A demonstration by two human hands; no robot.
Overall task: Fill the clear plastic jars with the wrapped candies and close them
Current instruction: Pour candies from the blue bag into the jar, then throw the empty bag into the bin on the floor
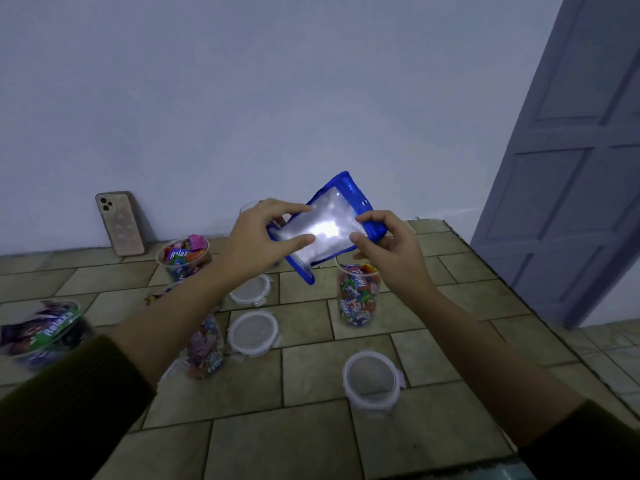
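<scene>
Both my hands hold a blue-edged clear plastic bag (325, 230) tilted above the counter. My left hand (259, 237) pinches its left side between thumb and fingers; my right hand (388, 247) pinches its right edge. Just below the bag stands an open clear jar (358, 296) full of wrapped candies. Another open candy-filled jar (183, 258) stands at the back left, and a third filled jar (206, 348) shows under my left forearm. A candy-filled jar (45, 330) sits at the far left. Three white lids (251, 289) (254, 332) (372, 379) lie flat on the counter.
A phone (119, 223) leans against the wall at the back left. The tiled counter (311, 427) ends on the right at an edge running toward a grey door (571, 168). Part of a clear container (249, 206) shows behind my left hand.
</scene>
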